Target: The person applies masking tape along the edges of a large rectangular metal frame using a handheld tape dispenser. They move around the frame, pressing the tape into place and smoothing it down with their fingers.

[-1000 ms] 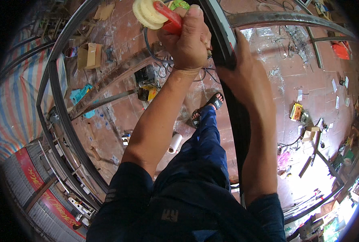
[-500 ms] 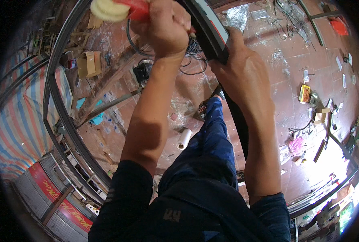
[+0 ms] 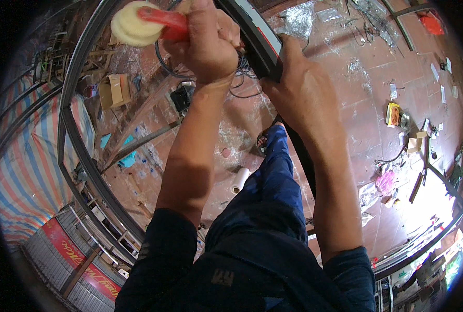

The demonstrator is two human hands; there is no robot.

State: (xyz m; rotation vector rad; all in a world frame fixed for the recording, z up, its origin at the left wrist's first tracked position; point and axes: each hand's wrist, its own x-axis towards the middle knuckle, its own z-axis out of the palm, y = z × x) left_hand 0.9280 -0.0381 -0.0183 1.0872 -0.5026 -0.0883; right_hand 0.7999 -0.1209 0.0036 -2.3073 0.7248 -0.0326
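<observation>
The round pale-yellow roller wheel is showing a creamy, even tone, and the glossy plastic handle running from it is glowing bright red. The long dark frame strip is showing black with a thin red line along it. The person's trousers and long sleeves are showing deep navy blue. The tiled floor is showing reddish brown, speckled with white smears — and the woven plastic tarpaulin is lying in broad blue, white and red stripes. A small cardboard box is showing tan, a crumpled bag pink.
</observation>
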